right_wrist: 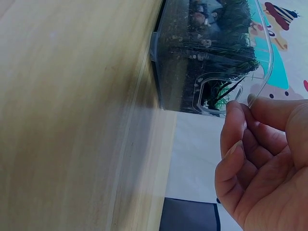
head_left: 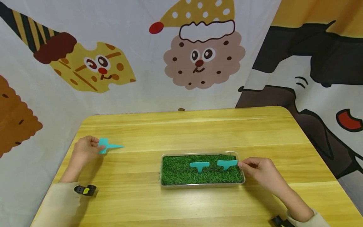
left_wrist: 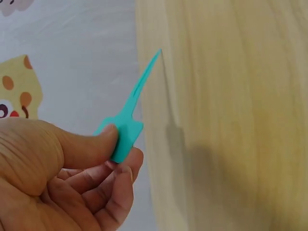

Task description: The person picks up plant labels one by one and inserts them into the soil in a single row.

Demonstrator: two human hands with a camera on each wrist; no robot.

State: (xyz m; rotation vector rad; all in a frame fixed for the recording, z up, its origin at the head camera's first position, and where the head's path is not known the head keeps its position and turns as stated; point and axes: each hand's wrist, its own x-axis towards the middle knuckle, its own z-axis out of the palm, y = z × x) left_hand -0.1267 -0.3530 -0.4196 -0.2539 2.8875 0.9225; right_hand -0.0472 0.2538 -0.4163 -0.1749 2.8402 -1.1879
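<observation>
My left hand [head_left: 85, 149] pinches a turquoise T-shaped plant label [left_wrist: 127, 134] by its broad head between thumb and fingers. The label's pointed stem aims right, held above the table. On the other side, my right hand [head_left: 262, 173] pinches the right-end rim of a clear plastic box [right_wrist: 240, 79] with thumb and forefinger, the other fingers curled. Green grass [head_left: 175, 171] fills the box over dark soil with pebbles, seen through its wall. Two more turquoise plant labels stand in the grass: a middle label [head_left: 199, 165] and a right label [head_left: 227, 164], their stems sunk out of sight.
The box sits on a light wooden table [head_left: 136, 176], right of its middle. Behind the table hangs a white cloth [head_left: 147, 91] printed with cartoon biscuits. Black straps circle both wrists, the left strap [head_left: 85, 190] showing most.
</observation>
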